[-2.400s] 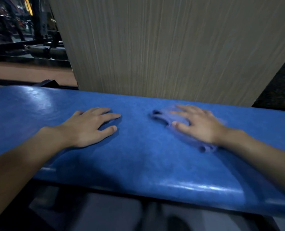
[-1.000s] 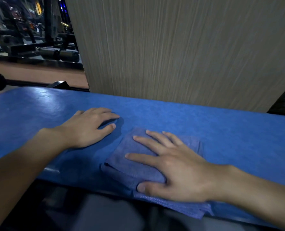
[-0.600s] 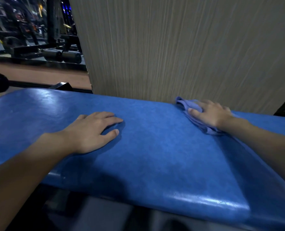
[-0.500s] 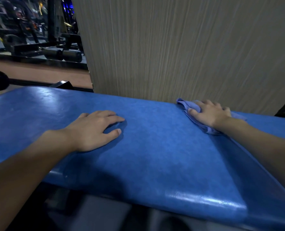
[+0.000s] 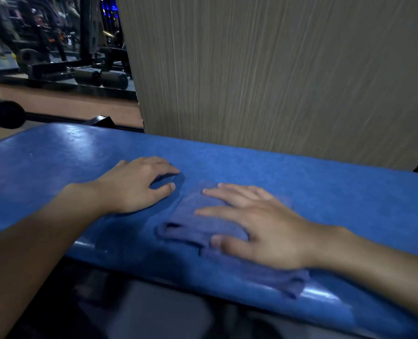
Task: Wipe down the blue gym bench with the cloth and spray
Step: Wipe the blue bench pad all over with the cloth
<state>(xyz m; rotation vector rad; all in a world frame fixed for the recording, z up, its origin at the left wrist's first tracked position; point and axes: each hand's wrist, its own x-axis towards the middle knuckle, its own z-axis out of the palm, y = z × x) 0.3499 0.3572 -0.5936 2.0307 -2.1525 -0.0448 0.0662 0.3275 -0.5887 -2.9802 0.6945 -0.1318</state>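
right hand point(image 5: 264, 226) flat on cloth point(image 5: 198, 221), left hand point(image 5: 134, 184) apparently bracing bench point(image 5: 349, 192)

A gym. A padded blue bench point(image 5: 325, 192) fills the foreground; at 10 o'clock stand dark exercise machines point(image 5: 56, 45) with black padded rollers point(image 5: 100, 78), and a black bar point(image 5: 4, 113) juts in at 9 o'clock.

The glossy padded gym bench point(image 5: 325, 192) is bright blue; the folded terry cloth point(image 5: 198, 216) is duller purplish blue; the upright wood-grain panel point(image 5: 264, 69) shows beige with fine vertical streaks.
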